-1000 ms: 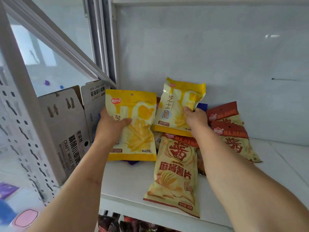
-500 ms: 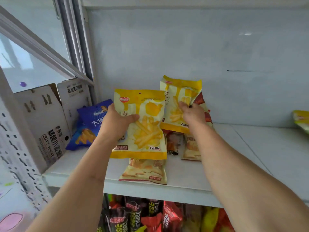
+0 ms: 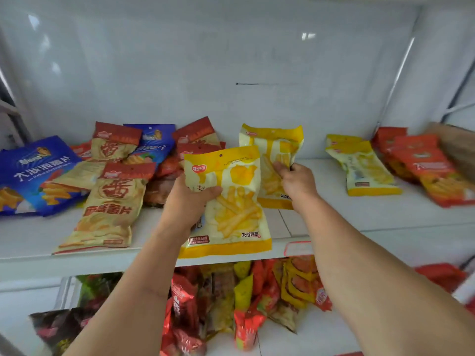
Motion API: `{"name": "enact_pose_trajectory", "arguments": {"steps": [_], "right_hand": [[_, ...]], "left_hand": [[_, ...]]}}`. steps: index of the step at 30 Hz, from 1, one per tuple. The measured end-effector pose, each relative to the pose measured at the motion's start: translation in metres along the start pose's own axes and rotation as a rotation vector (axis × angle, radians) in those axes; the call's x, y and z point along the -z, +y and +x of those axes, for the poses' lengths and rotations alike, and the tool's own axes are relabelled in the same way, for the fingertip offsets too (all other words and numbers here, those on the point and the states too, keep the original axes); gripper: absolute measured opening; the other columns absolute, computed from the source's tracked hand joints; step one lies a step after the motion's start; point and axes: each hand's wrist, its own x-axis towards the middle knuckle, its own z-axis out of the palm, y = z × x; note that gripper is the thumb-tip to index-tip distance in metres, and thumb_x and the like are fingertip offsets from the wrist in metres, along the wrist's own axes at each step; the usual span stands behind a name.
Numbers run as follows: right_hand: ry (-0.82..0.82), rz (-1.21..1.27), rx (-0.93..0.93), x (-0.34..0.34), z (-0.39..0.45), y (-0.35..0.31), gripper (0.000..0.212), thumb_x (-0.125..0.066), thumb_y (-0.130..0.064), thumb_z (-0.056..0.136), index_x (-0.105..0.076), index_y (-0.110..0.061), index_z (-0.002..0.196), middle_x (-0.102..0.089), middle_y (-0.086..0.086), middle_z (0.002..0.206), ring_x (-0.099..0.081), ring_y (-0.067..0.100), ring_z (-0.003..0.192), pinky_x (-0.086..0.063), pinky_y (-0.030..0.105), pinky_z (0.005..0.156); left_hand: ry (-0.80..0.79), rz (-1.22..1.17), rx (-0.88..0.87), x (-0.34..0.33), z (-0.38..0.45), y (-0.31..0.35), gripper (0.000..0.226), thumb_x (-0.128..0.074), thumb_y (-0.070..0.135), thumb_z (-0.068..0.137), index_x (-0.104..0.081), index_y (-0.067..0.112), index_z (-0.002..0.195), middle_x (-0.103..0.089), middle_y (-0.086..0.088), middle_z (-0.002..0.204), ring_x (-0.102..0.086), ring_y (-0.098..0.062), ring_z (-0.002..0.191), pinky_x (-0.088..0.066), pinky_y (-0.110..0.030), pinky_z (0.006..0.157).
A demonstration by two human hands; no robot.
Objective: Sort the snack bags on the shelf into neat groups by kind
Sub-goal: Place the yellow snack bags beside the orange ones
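My left hand (image 3: 186, 201): holds yellow bag (image 3: 231, 201), upright
My right hand (image 3: 298, 182): holds second yellow bag (image 3: 272, 150)
Shelf (image 3: 359, 219): mixed bags

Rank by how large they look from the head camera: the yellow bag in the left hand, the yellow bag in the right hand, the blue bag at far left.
1. Left hand's yellow bag, though it is nearest the camera.
2. Blue bag, partly cut off.
3. Right hand's yellow bag, partly hidden.

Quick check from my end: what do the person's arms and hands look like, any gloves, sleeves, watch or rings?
Both forearms are bare as far as the picture shows: no sleeves in view. The left hand and right hand wear no gloves. No watch, bracelet or ring shows on either wrist or on the fingers that can be seen.
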Motion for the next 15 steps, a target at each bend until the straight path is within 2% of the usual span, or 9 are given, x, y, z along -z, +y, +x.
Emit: {"name": "enact_pose_trajectory", "arguments": {"steps": [4,6,8,10,11,13,15], "right_hand": [[0.065,-0.017,-0.023,0.065,0.014,0.030,0.036,-0.063,-0.043,0.093,-0.067,-0.008,0.086,-0.064,0.006,0.081,-0.058,0.022,0.073,-0.044,0.033,0.063],[0.099,-0.019,-0.030,0.093,0.025,0.043,0.039,-0.064,-0.044,0.093,-0.060,-0.008,0.078,-0.058,0.005,0.074,-0.053,0.021,0.068,-0.038,0.033,0.058],[0.130,-0.042,-0.033,0.118,0.037,0.053,0.043,-0.064,-0.045,0.092,-0.055,-0.008,0.072,-0.055,0.006,0.072,-0.052,0.022,0.067,-0.036,0.034,0.059],[0.157,-0.074,-0.043,0.141,0.050,0.061,0.045,-0.065,-0.045,0.092,-0.052,-0.008,0.069,-0.053,0.007,0.070,-0.052,0.023,0.067,-0.035,0.034,0.058],[0.166,-0.088,-0.051,0.152,0.056,0.066,0.046,-0.065,-0.045,0.092,-0.054,-0.006,0.070,-0.054,0.007,0.071,-0.053,0.023,0.067,-0.035,0.034,0.057],[0.186,-0.107,-0.060,0.174,0.069,0.074,0.050,-0.065,-0.047,0.091,-0.062,0.003,0.083,-0.060,0.011,0.077,-0.058,0.024,0.070,-0.040,0.033,0.058],[0.221,-0.115,-0.062,0.196,0.084,0.084,0.049,-0.065,-0.048,0.090,-0.069,0.000,0.096,-0.069,0.011,0.089,-0.066,0.026,0.080,-0.052,0.037,0.072]], "left_hand": [[-0.040,-0.038,0.032,-0.065,0.000,0.000,0.095,-0.093,0.058,0.048,-0.056,0.027,0.130,-0.075,0.002,0.114,-0.075,-0.025,0.095,-0.061,-0.049,0.081],[-0.095,-0.040,0.036,-0.096,0.003,0.002,0.085,-0.094,0.052,0.053,-0.058,0.026,0.125,-0.076,0.000,0.111,-0.076,-0.026,0.094,-0.061,-0.050,0.081],[-0.131,-0.050,0.030,-0.126,0.006,0.007,0.057,-0.091,0.032,0.069,-0.060,0.022,0.117,-0.077,-0.002,0.103,-0.077,-0.026,0.089,-0.062,-0.049,0.080],[-0.157,-0.047,0.021,-0.155,0.013,0.008,0.037,-0.087,0.022,0.076,-0.063,0.023,0.105,-0.078,-0.003,0.097,-0.077,-0.025,0.084,-0.062,-0.046,0.079],[-0.174,-0.039,0.018,-0.168,0.017,0.009,0.038,-0.088,0.025,0.075,-0.064,0.024,0.105,-0.078,-0.003,0.096,-0.077,-0.024,0.084,-0.062,-0.045,0.078],[-0.229,-0.020,0.012,-0.192,0.027,0.012,0.058,-0.089,0.038,0.064,-0.066,0.021,0.114,-0.078,-0.003,0.100,-0.077,-0.023,0.085,-0.063,-0.047,0.079],[-0.265,-0.017,0.012,-0.216,0.039,0.012,0.068,-0.088,0.045,0.058,-0.066,0.021,0.118,-0.078,-0.001,0.101,-0.078,-0.022,0.085,-0.063,-0.048,0.080]]}}
